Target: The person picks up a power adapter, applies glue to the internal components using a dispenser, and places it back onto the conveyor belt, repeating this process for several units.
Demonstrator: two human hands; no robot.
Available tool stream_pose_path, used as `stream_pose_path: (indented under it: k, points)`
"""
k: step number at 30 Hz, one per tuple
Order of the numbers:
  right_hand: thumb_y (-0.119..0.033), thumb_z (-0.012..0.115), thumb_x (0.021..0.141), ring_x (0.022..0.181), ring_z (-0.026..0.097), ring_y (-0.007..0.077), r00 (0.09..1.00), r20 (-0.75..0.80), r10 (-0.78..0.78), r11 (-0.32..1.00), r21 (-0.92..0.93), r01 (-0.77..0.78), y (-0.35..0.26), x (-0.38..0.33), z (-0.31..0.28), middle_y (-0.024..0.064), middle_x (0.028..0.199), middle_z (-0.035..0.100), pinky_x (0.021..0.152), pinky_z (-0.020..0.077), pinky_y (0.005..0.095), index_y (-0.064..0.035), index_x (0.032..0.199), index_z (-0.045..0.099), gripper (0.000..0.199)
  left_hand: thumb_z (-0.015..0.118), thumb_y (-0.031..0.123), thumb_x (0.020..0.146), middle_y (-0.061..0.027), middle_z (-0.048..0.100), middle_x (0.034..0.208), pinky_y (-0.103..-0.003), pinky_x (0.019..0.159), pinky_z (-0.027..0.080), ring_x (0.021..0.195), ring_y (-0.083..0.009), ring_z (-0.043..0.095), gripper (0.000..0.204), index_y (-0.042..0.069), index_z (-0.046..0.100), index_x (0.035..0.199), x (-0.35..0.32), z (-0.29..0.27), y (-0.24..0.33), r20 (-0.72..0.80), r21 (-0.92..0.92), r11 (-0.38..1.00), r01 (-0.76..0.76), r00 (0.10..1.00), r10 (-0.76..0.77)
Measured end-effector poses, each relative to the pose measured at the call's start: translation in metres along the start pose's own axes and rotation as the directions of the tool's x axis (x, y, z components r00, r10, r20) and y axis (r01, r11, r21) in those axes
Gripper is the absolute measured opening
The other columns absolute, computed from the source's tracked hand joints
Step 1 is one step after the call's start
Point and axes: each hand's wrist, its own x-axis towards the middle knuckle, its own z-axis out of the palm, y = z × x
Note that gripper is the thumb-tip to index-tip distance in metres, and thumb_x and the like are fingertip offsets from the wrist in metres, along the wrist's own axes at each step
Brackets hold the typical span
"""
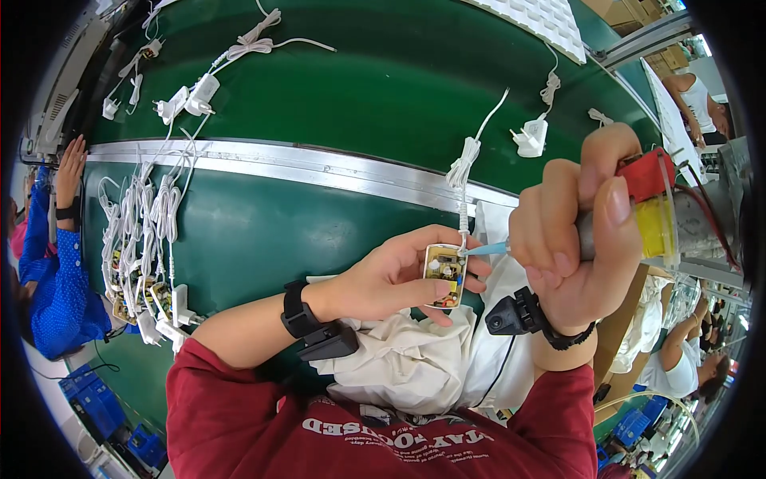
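Note:
My left hand (371, 279) is closed round an open white power adapter (444, 271), its thumb at the lower edge and fingers behind. Components on the adapter's circuit board face up, and its bundled white cord (463, 169) runs up from the top end. My right hand (574, 231) is wrapped round a grey glue dispenser (658, 227) with yellow tape and a red part. The dispenser's pale blue tapered nozzle (489, 249) points left, its tip at the adapter's upper right corner, by the cord entry. Whether tip and board touch, I cannot tell.
Several corded adapters (155, 311) are heaped on the green table at left. More adapters (530, 137) lie on the green belt (359, 88) beyond a metal rail (319, 160). White cloth (399, 355) covers my lap. A co-worker's hand (70, 172) rests at far left.

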Motion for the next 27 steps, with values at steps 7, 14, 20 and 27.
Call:
stream_pose_path:
  k: [7,14,20,27]
  points:
    - [-0.032,0.041,0.096,0.035,0.030,0.0058,0.999,0.008,0.038,0.998,0.045,-0.039,-0.004,-0.002,0.002,-0.0014,0.049,0.035,0.036,0.0253,0.0207,-0.0107,0.090,0.032,0.024,0.046,0.001,0.091,-0.0122,0.047,0.129,-0.036,0.081,0.055,0.117,-0.0224,0.050,0.044,0.007,0.033,0.132,0.004,-0.004,0.006,-0.112,0.020,0.999,0.038,0.993,-0.035]
    - [-0.030,0.047,0.094,0.035,0.031,0.0070,1.000,0.020,0.009,0.999,0.042,-0.010,0.002,-0.009,0.011,-0.0001,0.049,0.036,0.035,0.0269,0.0212,-0.0105,0.089,0.031,0.026,0.043,0.006,0.092,-0.0127,0.050,0.125,-0.038,0.081,0.055,0.117,-0.0237,0.051,0.039,0.007,0.037,0.130,0.004,-0.010,0.009,-0.145,-0.115,0.992,-0.056,0.989,0.039]
    - [-0.031,0.046,0.094,0.035,0.031,0.0074,0.998,0.058,-0.010,0.994,0.105,0.004,0.006,-0.008,0.010,0.0003,0.049,0.037,0.035,0.0272,0.0218,-0.0102,0.090,0.031,0.026,0.044,0.007,0.092,-0.0124,0.050,0.126,-0.037,0.081,0.055,0.117,-0.0230,0.050,0.039,0.007,0.037,0.130,0.000,-0.010,0.009,-0.141,-0.117,0.990,-0.073,0.988,0.056]
    - [-0.032,0.045,0.095,0.036,0.033,0.0079,0.999,0.022,0.048,0.998,0.025,-0.049,0.001,-0.013,0.022,0.0006,0.050,0.038,0.036,0.0282,0.0218,-0.0097,0.090,0.031,0.027,0.044,0.011,0.094,-0.0131,0.048,0.127,-0.039,0.084,0.053,0.119,-0.0232,0.049,0.040,0.006,0.035,0.132,-0.007,-0.011,0.006,-0.130,-0.148,0.987,-0.061,0.991,0.041]
